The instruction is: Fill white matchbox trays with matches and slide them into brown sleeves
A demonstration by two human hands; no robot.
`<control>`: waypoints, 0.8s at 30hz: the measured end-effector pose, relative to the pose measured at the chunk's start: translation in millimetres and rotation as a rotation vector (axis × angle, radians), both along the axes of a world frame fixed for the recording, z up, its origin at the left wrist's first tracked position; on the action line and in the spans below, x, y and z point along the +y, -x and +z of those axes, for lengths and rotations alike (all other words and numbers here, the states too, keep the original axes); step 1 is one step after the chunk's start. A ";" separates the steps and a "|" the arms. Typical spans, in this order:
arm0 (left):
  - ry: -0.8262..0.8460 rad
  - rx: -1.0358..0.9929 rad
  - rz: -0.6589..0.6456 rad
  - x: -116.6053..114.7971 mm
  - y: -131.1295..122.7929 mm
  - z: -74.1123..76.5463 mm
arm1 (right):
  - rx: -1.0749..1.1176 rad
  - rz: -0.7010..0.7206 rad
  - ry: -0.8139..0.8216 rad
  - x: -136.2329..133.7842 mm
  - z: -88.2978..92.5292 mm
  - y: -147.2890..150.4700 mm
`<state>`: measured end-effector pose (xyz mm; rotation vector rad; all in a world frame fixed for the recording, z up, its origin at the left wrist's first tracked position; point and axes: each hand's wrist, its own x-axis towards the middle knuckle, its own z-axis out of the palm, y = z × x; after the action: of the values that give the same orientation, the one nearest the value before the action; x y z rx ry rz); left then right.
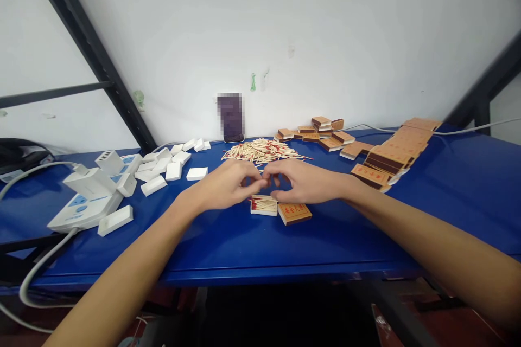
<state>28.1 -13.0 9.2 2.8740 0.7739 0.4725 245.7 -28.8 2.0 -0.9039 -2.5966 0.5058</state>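
Note:
Above the near side of a pile of loose red-tipped matches (264,150), my two hands meet at the fingertips. My left hand (232,183) is curled with thumb and fingers drawn together; whatever is between them is too small to make out. My right hand (303,181) has bent fingers, its thumb apart from the index finger, and I see nothing held in it. Just below the hands lies a white matchbox tray (264,212) with matches in it, red heads to the left. Beside it on the right sits an orange-brown matchbox sleeve (295,213) with red characters.
White matchbox trays (163,165) lie scattered on the left, near a power strip (87,206) with plugged-in chargers. Orange-brown matchboxes (319,133) are heaped at the back right, with a long leaning row (401,146) farther right. A phone (233,119) leans against the wall.

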 end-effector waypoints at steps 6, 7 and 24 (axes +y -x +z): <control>0.035 0.161 0.129 18.7 20.2 -4.5 | -0.089 0.044 -0.023 -4.3 -4.8 2.6; 0.075 0.183 0.121 19.2 21.6 -4.9 | -0.094 0.038 -0.032 -4.9 -6.2 3.7; 0.214 0.236 0.085 22.4 22.2 -5.7 | -0.013 0.108 -0.143 1.2 -24.0 9.2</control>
<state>5.9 9.4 3.5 2.7337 0.9226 0.0516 236.5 -27.5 -22.0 -0.7265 -2.6640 0.3374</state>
